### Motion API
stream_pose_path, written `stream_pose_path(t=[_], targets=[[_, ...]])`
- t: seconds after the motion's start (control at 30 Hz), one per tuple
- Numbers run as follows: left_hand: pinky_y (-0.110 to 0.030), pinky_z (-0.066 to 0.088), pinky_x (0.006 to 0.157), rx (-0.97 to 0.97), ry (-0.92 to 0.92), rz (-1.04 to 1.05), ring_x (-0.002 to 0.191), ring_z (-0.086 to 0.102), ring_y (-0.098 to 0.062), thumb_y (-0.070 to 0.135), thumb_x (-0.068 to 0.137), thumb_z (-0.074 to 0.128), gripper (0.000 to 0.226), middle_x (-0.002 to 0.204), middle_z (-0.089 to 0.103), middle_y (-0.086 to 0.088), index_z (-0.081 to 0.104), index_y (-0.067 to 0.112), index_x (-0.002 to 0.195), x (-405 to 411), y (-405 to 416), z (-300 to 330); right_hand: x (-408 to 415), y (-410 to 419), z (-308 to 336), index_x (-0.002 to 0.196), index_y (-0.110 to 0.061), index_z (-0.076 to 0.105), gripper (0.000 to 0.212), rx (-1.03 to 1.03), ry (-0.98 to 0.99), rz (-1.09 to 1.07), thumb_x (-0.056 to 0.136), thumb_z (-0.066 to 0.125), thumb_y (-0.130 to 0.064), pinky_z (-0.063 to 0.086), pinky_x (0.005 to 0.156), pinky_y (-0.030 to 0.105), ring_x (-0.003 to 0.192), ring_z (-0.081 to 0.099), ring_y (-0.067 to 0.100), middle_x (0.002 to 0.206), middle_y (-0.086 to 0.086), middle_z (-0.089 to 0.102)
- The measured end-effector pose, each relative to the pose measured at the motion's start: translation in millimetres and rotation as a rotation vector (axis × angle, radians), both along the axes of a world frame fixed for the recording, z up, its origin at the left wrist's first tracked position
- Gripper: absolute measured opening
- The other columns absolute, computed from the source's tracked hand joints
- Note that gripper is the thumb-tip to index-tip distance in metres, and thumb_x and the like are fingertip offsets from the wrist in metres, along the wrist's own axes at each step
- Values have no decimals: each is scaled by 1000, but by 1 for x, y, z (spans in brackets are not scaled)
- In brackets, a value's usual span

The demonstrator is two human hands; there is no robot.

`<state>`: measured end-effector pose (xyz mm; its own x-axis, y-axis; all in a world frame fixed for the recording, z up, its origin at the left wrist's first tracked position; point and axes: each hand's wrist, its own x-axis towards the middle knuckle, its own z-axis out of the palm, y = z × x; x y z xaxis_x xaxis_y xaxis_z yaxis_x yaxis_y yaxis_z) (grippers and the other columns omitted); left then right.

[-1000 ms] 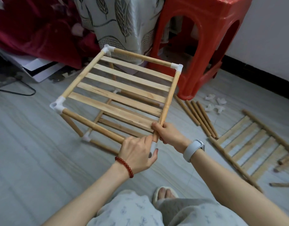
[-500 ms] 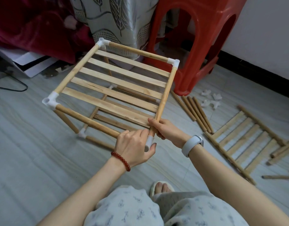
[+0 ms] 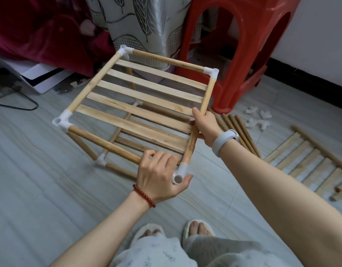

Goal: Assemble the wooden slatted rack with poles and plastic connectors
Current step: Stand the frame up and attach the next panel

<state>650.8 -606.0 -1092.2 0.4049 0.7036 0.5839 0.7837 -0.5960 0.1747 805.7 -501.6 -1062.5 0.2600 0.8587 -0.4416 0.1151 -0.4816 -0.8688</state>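
Rack (image 3: pixel 139 105) sits tilted just in front of the red plastic stool (image 3: pixel 241 60), two slatted tiers joined by poles. Left hand (image 3: pixel 158 176) is curled around the near corner connector (image 3: pixel 179 173), thumb under its open socket, fingers over the front pole (image 3: pixel 104 143). Right hand (image 3: pixel 206 126) is wrapped round the side pole (image 3: pixel 202 110), partway along it. Spare poles (image 3: pixel 241 132) lie on the floor right of the stool's foot, loose white connectors (image 3: pixel 260 118) beside them, maybe four, hard to count. Another slatted panel (image 3: pixel 309 160) lies further right.
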Motion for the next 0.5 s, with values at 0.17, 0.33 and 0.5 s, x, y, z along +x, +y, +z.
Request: stream_pose_path(t=[0.17, 0.33, 0.5], targets=[[-27, 33, 47, 100, -6, -2, 38, 42, -23, 44, 72, 53, 42, 40, 44, -1, 45, 16, 43, -2, 9, -3, -21, 4, -11, 104, -7, 36, 22, -11, 208, -195, 97, 35, -28, 54, 47, 30, 55, 58, 21, 77, 10, 55], [-25, 33, 44, 88, -25, 13, 36, 39, -24, 37, 64, 56, 35, 37, 38, 0, 40, 16, 41, -4, 14, -4, -30, 2, -18, 97, -13, 32, 15, 5, 138, -186, 96, 32, -29, 51, 85, 57, 95, 63, 42, 103, 24, 64], [-25, 33, 42, 80, -66, 17, 35, 38, -23, 36, 62, 56, 34, 37, 36, 1, 39, 16, 41, -5, 16, -8, -32, -6, -23, 103, -10, 31, 16, 58, 201, -198, 99, 30, -26, 59, 64, 39, 60, 68, 26, 82, 11, 66]])
